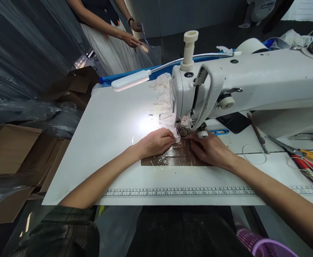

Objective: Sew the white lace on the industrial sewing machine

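Note:
A white sewing machine stands over the right half of a white table, its needle area between my two hands. My left hand is closed, fingertips pinching the near end of a white lace strip just left of the needle area. The rest of the lace trails away behind, along the machine head. My right hand has its fingers bent together, tips close to the right side of the presser foot; what they grip is hidden. Beneath both hands lies a brown taped patch with small white scraps on it.
A lit lamp on a bendy neck hangs over the table. Scissors, a dark phone-like slab and a blue clip-like tool lie at right. A printed ruler runs along the front edge. Cardboard boxes stand left; another person holds clear plastic behind.

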The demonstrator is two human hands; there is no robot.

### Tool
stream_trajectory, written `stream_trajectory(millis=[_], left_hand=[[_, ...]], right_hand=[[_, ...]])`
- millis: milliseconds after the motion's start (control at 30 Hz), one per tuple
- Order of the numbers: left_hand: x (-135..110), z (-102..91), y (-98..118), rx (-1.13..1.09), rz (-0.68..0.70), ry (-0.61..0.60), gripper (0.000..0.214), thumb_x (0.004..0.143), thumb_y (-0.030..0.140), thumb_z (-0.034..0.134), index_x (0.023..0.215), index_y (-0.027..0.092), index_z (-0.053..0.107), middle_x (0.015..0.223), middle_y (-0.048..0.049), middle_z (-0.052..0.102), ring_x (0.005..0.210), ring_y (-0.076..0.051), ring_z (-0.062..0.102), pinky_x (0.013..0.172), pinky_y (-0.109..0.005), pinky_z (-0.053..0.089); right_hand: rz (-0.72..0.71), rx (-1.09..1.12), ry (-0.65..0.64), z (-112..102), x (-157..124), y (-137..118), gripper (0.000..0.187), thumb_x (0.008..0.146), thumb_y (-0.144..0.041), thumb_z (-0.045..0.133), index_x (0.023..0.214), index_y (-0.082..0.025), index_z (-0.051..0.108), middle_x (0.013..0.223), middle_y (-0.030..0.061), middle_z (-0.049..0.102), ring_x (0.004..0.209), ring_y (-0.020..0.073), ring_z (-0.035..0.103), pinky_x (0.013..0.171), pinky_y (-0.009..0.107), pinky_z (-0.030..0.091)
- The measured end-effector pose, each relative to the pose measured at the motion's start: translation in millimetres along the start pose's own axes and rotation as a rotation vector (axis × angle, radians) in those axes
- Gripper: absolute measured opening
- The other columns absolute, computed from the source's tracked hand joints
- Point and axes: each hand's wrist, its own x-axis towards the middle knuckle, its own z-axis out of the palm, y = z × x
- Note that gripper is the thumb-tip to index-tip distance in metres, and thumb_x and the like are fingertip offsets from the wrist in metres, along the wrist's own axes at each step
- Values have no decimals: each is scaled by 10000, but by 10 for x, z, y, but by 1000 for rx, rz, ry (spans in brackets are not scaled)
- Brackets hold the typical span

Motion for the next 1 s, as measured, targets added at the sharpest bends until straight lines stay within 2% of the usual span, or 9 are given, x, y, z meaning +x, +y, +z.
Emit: stream_trajectory(millis=[100, 200, 267, 433, 500, 667, 800, 867, 1000], left_hand=[[35, 10, -59, -74, -38, 115, 145, 922, 176, 512, 894, 145, 651, 895, -79, 678, 815, -143, 646, 727, -287, 565], [69, 6, -50, -104, -85, 209, 114, 911, 169, 525, 887, 160, 636, 837, -53, 682, 751, -129, 635, 702, -286, 554], [81, 20, -31, -92, -83, 187, 118, 915, 178, 519, 911, 173, 637, 838, -44, 691, 755, -132, 636, 718, -303, 554], [69, 37, -46, 32, 24, -21, 152, 928, 223, 511, 964, 165, 647, 962, -80, 700, 875, -181, 646, 799, -367, 551], [60, 29, -64, 41, 54, -56, 161, 932, 227, 511, 980, 162, 650, 996, -88, 700, 896, -184, 647, 820, -369, 549], [42, 37, -77, 59, 92, 35, 135, 928, 210, 531, 947, 166, 657, 992, -79, 714, 873, -176, 656, 783, -349, 550], [24, 52, -64, 113, 87, 98, 115, 923, 204, 540, 945, 183, 651, 971, -60, 712, 856, -164, 661, 759, -342, 555], [16, 54, -59, 115, 101, 118, 111, 925, 182, 534, 970, 172, 635, 954, -62, 709, 852, -155, 660, 763, -325, 559], [14, 62, -51, 129, 145, 115, 92, 922, 158, 540, 981, 151, 610, 962, -78, 706, 864, -164, 657, 767, -325, 557]], right_hand=[[-51, -4, -32, 71, 23, -58, 351, 935, -288, 437, 1183, -233, 679, 1007, 108, 627, 696, 171, 544, 617, 278, 418], [-117, -17, 3, 121, 13, -51, 338, 920, -262, 466, 1167, -233, 695, 1087, 135, 600, 742, 182, 546, 656, 296, 434], [-123, -22, 17, 137, 6, -35, 327, 911, -244, 478, 1143, -221, 707, 1071, 142, 592, 767, 194, 550, 679, 313, 446], [-110, -7, -3, 134, 3, 2, 344, 910, -242, 481, 1184, -250, 689, 1070, 130, 588, 766, 187, 553, 656, 300, 454], [-98, 5, -12, 136, -4, 13, 349, 912, -252, 479, 1195, -272, 682, 1084, 123, 591, 770, 185, 560, 650, 294, 457], [-68, 134, -19, 108, -16, 36, 354, 904, -241, 464, 1173, -272, 693, 1127, 109, 610, 840, 190, 610, 720, 312, 495], [85, 306, -70, -38, 64, 42, 335, 898, -224, 457, 1127, -253, 700, 1079, 62, 677, 897, 198, 649, 753, 301, 511], [142, 321, -114, -117, 124, 39, 316, 890, -211, 456, 1075, -242, 710, 1027, 45, 703, 905, 206, 656, 753, 294, 511], [138, 267, -119, -144, 196, 30, 317, 842, -161, 478, 1053, -226, 705, 1019, 42, 714, 923, 217, 658, 777, 293, 501]])
